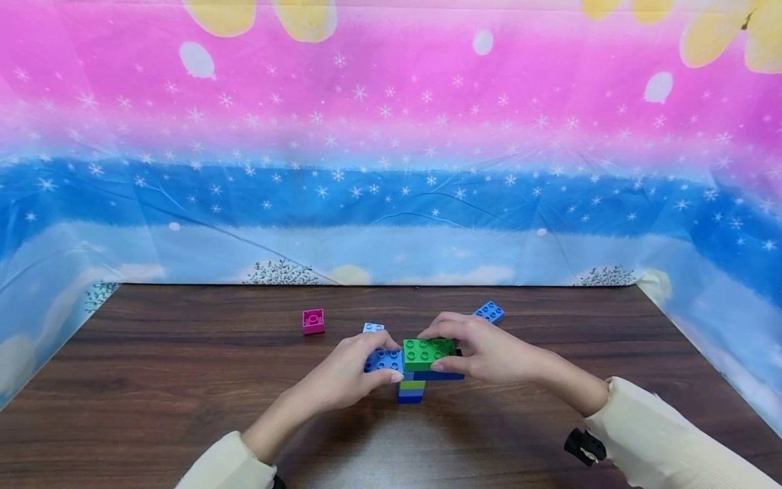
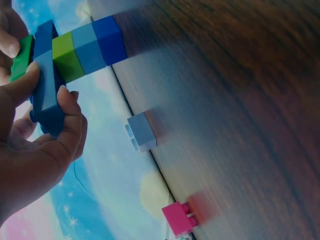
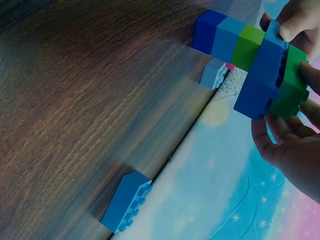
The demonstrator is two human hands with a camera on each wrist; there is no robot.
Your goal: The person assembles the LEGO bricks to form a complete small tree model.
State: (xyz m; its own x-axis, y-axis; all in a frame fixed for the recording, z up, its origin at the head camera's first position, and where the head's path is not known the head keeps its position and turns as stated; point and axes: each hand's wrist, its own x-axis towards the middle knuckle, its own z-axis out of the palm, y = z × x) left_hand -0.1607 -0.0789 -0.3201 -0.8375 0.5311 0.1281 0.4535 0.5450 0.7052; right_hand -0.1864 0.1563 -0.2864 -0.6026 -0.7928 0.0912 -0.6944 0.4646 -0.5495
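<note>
A tower of toy building bricks stands on the table, with a dark blue brick [image 2: 110, 40] at its foot, then a medium blue brick [image 2: 89, 49] and a lime brick [image 2: 67, 57]. Across its top lie a blue brick [image 1: 383, 360] on the left and a darker blue brick [image 1: 449, 375] on the right. My left hand [image 1: 345, 370] grips the left blue brick between thumb and fingers. With my right hand [image 1: 485, 350] I pinch a green brick [image 1: 421, 350] over the darker one. Studs show in a gap between those two in the right wrist view.
Behind the tower sits a light blue brick [image 1: 373, 327]. A pink brick [image 1: 313, 322] lies farther left, its hollow side up. Past my right hand is a long blue brick [image 1: 490, 312]. A patterned cloth [image 1: 391, 197] hangs along the back edge of the wooden table [image 1: 183, 353].
</note>
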